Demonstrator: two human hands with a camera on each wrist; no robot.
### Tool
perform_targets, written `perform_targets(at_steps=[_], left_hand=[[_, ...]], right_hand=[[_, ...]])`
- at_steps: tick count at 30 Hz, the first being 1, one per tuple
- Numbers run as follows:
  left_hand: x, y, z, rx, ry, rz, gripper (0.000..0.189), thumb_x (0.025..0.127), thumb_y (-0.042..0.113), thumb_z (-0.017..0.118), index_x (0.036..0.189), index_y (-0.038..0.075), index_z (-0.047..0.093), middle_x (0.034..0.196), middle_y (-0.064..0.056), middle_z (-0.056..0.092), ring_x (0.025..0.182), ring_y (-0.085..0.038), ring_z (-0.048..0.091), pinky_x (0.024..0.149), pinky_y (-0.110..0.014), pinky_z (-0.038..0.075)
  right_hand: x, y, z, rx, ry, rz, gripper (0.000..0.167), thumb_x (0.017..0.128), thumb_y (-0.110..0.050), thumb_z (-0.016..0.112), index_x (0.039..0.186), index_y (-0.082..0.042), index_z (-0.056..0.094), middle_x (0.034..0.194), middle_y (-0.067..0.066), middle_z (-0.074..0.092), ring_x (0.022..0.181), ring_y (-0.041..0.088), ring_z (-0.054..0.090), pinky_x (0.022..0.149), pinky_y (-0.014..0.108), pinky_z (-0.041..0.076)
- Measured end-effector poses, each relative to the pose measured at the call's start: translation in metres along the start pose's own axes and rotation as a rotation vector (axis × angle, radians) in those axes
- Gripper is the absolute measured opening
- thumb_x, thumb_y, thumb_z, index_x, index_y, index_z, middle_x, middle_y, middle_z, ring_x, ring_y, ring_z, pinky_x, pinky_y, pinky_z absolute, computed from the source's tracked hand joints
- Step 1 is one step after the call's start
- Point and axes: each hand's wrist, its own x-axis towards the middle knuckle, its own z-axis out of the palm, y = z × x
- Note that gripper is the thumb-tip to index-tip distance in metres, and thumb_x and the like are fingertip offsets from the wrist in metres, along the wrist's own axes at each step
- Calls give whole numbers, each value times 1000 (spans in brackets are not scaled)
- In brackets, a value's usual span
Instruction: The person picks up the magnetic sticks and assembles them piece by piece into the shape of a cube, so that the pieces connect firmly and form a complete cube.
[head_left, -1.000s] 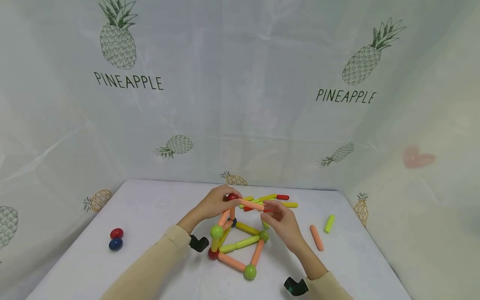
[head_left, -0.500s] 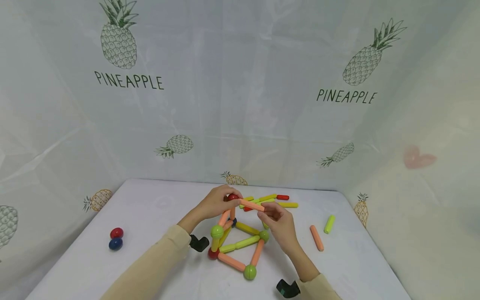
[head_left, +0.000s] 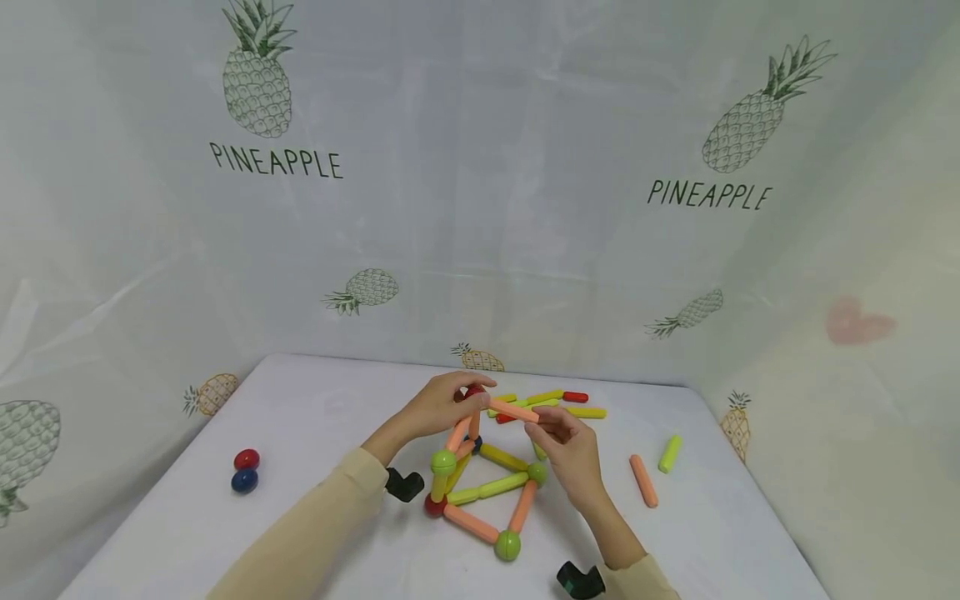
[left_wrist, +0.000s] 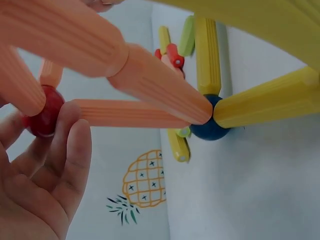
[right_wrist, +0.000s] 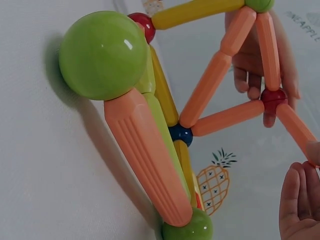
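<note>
A toy frame of ball connectors and ribbed sticks stands mid-table. My left hand (head_left: 438, 406) grips the red ball (left_wrist: 46, 112) at its raised back corner, fingers curled round it. From that ball an orange stick (head_left: 513, 410) reaches out to the right. Thumb and fingers of my right hand (head_left: 567, 450) pinch the stick's far end. In the left wrist view, a blue ball (left_wrist: 210, 122) joins orange and yellow sticks low on the frame. A green ball (head_left: 443, 462) tops the near left upright, and another green ball (head_left: 507, 546) forms the front corner.
Several loose yellow, green and red sticks (head_left: 585, 412) lie behind the frame. An orange stick (head_left: 643, 481) and a lime stick (head_left: 670, 454) lie to the right. At left sit a loose red ball (head_left: 247, 460) and blue ball (head_left: 244, 481). A printed curtain (head_left: 495, 208) hangs behind.
My right hand has drawn its fingers in and now pinches the end of the orange stick. The left hand keeps its grip on the red ball. The head view has turned slightly left.
</note>
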Motion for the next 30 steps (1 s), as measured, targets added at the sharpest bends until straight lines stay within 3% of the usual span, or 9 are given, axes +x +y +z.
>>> perform_targets(at_steps=[5, 11, 15, 19, 24, 30], left_hand=[[-14, 2, -17, -31, 19, -24, 45, 110, 43, 57, 153, 27, 57, 118, 3, 74, 91, -11, 69, 76, -34, 59], [-51, -12, -53, 59, 119, -67, 43, 108, 34, 66, 149, 27, 60, 129, 0, 70, 95, -13, 69, 77, -34, 58], [-90, -24, -80, 148, 169, -82, 42, 105, 29, 70, 146, 24, 63, 128, -1, 71, 101, -16, 68, 80, -34, 58], [-140, -42, -102, 231, 227, -86, 43, 102, 29, 74, 142, 19, 64, 125, 0, 71, 98, -13, 68, 79, -32, 58], [-193, -72, -118, 337, 274, -135, 45, 97, 32, 81, 138, 18, 67, 119, 1, 69, 93, -8, 65, 75, -27, 57], [-240, -107, -131, 451, 312, -190, 46, 87, 27, 90, 128, 19, 71, 107, 2, 67, 84, -5, 60, 65, -25, 52]], right_hand=[[1, 1, 3, 29, -11, 17, 33, 93, -21, 84, 123, -10, 75, 111, 10, 77, 99, 17, 74, 82, 27, 62], [0, 1, 6, 1, 0, 19, 34, 93, -21, 85, 124, -11, 75, 109, 9, 76, 95, 19, 72, 77, 23, 59], [-1, 0, 7, 24, -8, 25, 31, 92, -20, 85, 122, -13, 76, 109, 10, 76, 96, 19, 72, 78, 26, 60], [-1, -1, 9, 40, -20, 23, 30, 92, -20, 85, 120, -14, 77, 109, 10, 76, 97, 19, 73, 79, 26, 60], [-2, 0, 7, 26, -12, 15, 29, 93, -17, 85, 120, -14, 77, 109, 9, 76, 97, 18, 73, 80, 24, 60], [-2, 0, 5, 19, -8, 10, 29, 92, -19, 85, 119, -14, 77, 111, 9, 76, 100, 19, 74, 85, 25, 61]])
